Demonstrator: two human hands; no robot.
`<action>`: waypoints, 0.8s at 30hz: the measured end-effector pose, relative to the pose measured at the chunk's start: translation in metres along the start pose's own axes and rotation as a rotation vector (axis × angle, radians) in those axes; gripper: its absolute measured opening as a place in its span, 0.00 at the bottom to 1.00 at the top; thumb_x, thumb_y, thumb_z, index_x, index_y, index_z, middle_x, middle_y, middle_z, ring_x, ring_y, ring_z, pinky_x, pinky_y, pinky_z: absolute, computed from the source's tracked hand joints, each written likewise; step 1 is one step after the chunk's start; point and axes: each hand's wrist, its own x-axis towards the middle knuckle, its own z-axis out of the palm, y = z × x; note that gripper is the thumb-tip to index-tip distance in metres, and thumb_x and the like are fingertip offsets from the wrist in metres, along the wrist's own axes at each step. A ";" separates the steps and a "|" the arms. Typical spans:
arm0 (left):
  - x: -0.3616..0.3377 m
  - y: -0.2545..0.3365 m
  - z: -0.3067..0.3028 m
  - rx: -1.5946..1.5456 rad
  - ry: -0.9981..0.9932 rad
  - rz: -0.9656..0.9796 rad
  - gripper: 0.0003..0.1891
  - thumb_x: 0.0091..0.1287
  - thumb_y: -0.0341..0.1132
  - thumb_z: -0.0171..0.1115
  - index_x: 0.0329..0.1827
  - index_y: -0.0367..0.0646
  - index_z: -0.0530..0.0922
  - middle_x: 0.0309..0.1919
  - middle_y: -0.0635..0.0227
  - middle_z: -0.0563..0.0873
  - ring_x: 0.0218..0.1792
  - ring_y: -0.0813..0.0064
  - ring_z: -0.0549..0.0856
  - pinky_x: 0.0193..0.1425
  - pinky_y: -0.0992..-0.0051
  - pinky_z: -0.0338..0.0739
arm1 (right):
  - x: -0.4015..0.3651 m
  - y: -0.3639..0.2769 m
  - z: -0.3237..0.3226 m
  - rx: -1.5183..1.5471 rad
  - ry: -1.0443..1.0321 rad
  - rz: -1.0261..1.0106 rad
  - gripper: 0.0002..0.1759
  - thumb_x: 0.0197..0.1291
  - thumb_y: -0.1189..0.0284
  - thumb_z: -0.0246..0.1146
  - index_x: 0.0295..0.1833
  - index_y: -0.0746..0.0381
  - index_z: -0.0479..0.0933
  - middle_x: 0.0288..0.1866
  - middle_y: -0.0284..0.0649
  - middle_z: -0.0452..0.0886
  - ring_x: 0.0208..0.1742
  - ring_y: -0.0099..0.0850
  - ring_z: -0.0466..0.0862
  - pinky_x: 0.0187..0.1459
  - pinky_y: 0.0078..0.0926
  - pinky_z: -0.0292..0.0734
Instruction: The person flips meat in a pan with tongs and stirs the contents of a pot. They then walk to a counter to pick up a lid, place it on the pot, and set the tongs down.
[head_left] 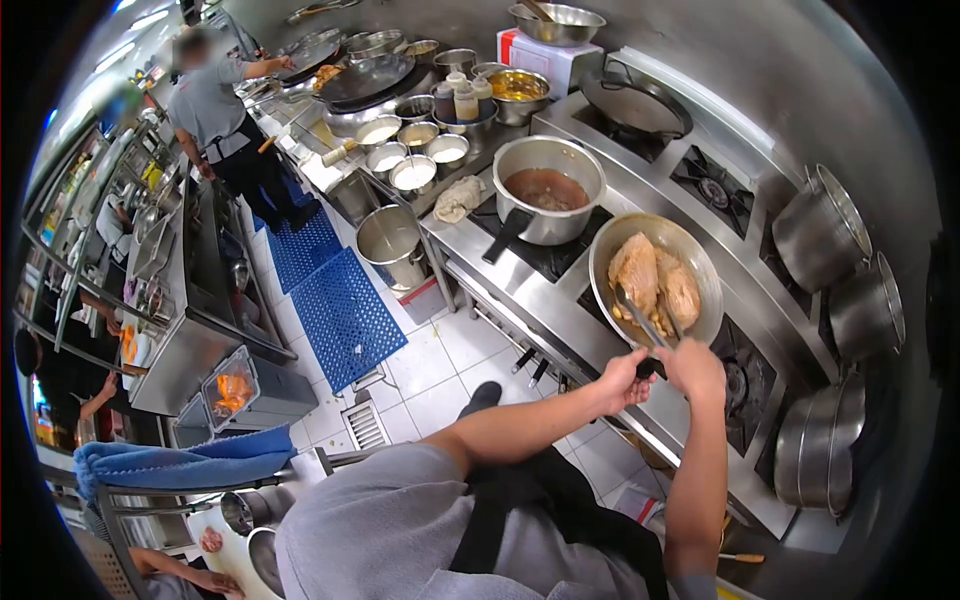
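A wide metal pan (706, 262) sits on the front of the stove, tilted a little in this view. In it lie two large pieces of browned meat (634, 268), which look like chicken, with small pale bits beside them. My right hand (694, 368) is closed around metal tongs (642, 318), whose arms reach down onto the meat. Just left of it, my left hand (626, 382) is wrapped round the pan's dark handle, most of which is hidden by the fingers. A pressure-cooker-like pot (580, 222) with reddish-brown liquid stands beside the pan.
A crumpled cloth (459, 199) lies left of the pot. Several metal pots (822, 230) lean along the right side. Bowls of sauces (413, 174) and a tall stockpot (391, 245) are farther left. A co-worker (215, 110) stands at the woks, near blue floor mats (340, 310).
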 end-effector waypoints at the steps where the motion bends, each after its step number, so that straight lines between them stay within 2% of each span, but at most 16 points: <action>1: -0.005 0.003 0.004 -0.001 0.011 -0.006 0.17 0.76 0.53 0.48 0.43 0.48 0.72 0.27 0.71 0.81 0.21 0.80 0.76 0.26 0.77 0.77 | -0.008 -0.001 0.002 0.024 -0.001 0.039 0.30 0.62 0.48 0.61 0.43 0.69 0.83 0.45 0.61 0.83 0.49 0.55 0.84 0.51 0.48 0.78; 5: -0.002 0.011 -0.011 0.063 -0.086 -0.058 0.17 0.75 0.52 0.49 0.40 0.48 0.76 0.29 0.71 0.82 0.23 0.79 0.77 0.27 0.78 0.76 | -0.029 0.006 0.025 0.097 -0.012 0.117 0.31 0.63 0.48 0.60 0.46 0.71 0.81 0.44 0.63 0.82 0.49 0.57 0.83 0.50 0.50 0.78; 7: 0.003 0.012 -0.030 0.089 -0.120 -0.148 0.17 0.71 0.52 0.56 0.41 0.46 0.78 0.29 0.71 0.82 0.26 0.78 0.79 0.32 0.74 0.79 | -0.036 0.007 0.033 0.146 -0.023 0.178 0.32 0.63 0.49 0.59 0.47 0.72 0.80 0.45 0.64 0.82 0.49 0.58 0.83 0.50 0.50 0.78; 8: 0.003 0.017 -0.038 0.085 -0.126 -0.159 0.17 0.71 0.52 0.56 0.41 0.46 0.78 0.29 0.71 0.82 0.26 0.78 0.79 0.32 0.74 0.79 | -0.039 0.009 0.038 0.155 -0.017 0.204 0.32 0.64 0.49 0.59 0.48 0.73 0.79 0.44 0.65 0.82 0.48 0.58 0.83 0.49 0.50 0.78; 10: -0.004 0.030 -0.061 0.229 -0.082 -0.215 0.16 0.71 0.50 0.57 0.44 0.47 0.80 0.34 0.69 0.83 0.30 0.78 0.79 0.39 0.75 0.77 | -0.043 0.015 0.053 0.170 -0.019 0.260 0.32 0.65 0.49 0.58 0.49 0.73 0.78 0.43 0.65 0.82 0.47 0.59 0.83 0.47 0.50 0.78; 12: -0.004 0.043 -0.093 0.349 -0.005 -0.171 0.14 0.69 0.47 0.59 0.43 0.45 0.81 0.35 0.68 0.84 0.29 0.77 0.78 0.39 0.75 0.77 | -0.043 0.024 0.073 0.303 -0.011 0.270 0.30 0.66 0.50 0.57 0.49 0.72 0.76 0.41 0.66 0.81 0.46 0.60 0.82 0.48 0.52 0.75; 14: 0.003 0.053 -0.139 0.404 0.122 -0.155 0.10 0.67 0.43 0.61 0.39 0.46 0.82 0.30 0.72 0.82 0.25 0.77 0.76 0.34 0.75 0.77 | -0.048 0.014 0.076 0.346 -0.017 0.357 0.28 0.68 0.51 0.55 0.50 0.70 0.74 0.41 0.66 0.81 0.48 0.62 0.81 0.48 0.54 0.73; 16: 0.021 0.056 -0.222 0.424 0.133 -0.160 0.14 0.69 0.45 0.58 0.40 0.44 0.81 0.25 0.74 0.76 0.23 0.78 0.73 0.27 0.71 0.74 | -0.050 0.013 0.086 0.367 0.029 0.305 0.27 0.69 0.52 0.55 0.52 0.69 0.73 0.42 0.66 0.81 0.48 0.63 0.80 0.49 0.53 0.73; 17: 0.004 0.062 -0.233 0.605 0.366 -0.057 0.15 0.70 0.45 0.57 0.33 0.44 0.82 0.19 0.76 0.69 0.19 0.78 0.67 0.24 0.70 0.70 | -0.053 0.008 0.089 0.393 0.049 0.326 0.24 0.69 0.54 0.55 0.53 0.67 0.71 0.40 0.65 0.81 0.47 0.64 0.79 0.48 0.53 0.73; 18: 0.000 0.061 -0.271 0.665 0.493 0.024 0.12 0.65 0.40 0.60 0.28 0.44 0.81 0.17 0.73 0.74 0.18 0.71 0.73 0.25 0.65 0.73 | -0.052 0.012 0.100 0.395 0.048 0.356 0.24 0.69 0.54 0.55 0.53 0.67 0.71 0.40 0.65 0.81 0.47 0.64 0.79 0.48 0.53 0.73; 19: 0.033 0.043 -0.392 1.437 0.230 0.352 0.08 0.60 0.35 0.60 0.26 0.43 0.81 0.24 0.59 0.83 0.26 0.60 0.83 0.29 0.60 0.76 | -0.050 0.016 0.115 0.459 0.088 0.322 0.24 0.70 0.54 0.55 0.52 0.66 0.71 0.39 0.66 0.80 0.46 0.65 0.79 0.47 0.55 0.73; 20: 0.006 0.061 -0.401 2.260 0.174 0.322 0.07 0.54 0.34 0.61 0.26 0.39 0.82 0.29 0.48 0.85 0.34 0.53 0.87 0.35 0.59 0.79 | -0.053 0.019 0.128 0.521 0.125 0.290 0.23 0.70 0.54 0.55 0.52 0.65 0.70 0.38 0.67 0.80 0.45 0.67 0.79 0.46 0.58 0.72; 21: -0.023 0.067 -0.418 2.201 0.302 0.047 0.09 0.56 0.33 0.59 0.26 0.35 0.82 0.27 0.47 0.84 0.35 0.54 0.87 0.37 0.59 0.80 | -0.055 0.017 0.134 0.555 0.130 0.286 0.20 0.70 0.56 0.55 0.52 0.63 0.69 0.38 0.66 0.80 0.45 0.66 0.79 0.45 0.56 0.72; 22: -0.047 0.060 -0.434 1.673 0.823 0.083 0.12 0.59 0.34 0.58 0.27 0.32 0.81 0.25 0.49 0.83 0.33 0.56 0.87 0.37 0.60 0.81 | -0.055 0.015 0.141 0.557 0.129 0.317 0.20 0.70 0.56 0.55 0.52 0.63 0.69 0.38 0.66 0.80 0.45 0.66 0.79 0.45 0.56 0.72; 24: -0.085 0.086 -0.432 1.132 0.789 -0.302 0.15 0.65 0.37 0.54 0.33 0.32 0.82 0.26 0.54 0.83 0.31 0.64 0.85 0.34 0.65 0.81 | -0.054 0.014 0.149 0.634 0.155 0.330 0.19 0.70 0.57 0.55 0.52 0.63 0.69 0.37 0.65 0.81 0.45 0.65 0.79 0.45 0.54 0.72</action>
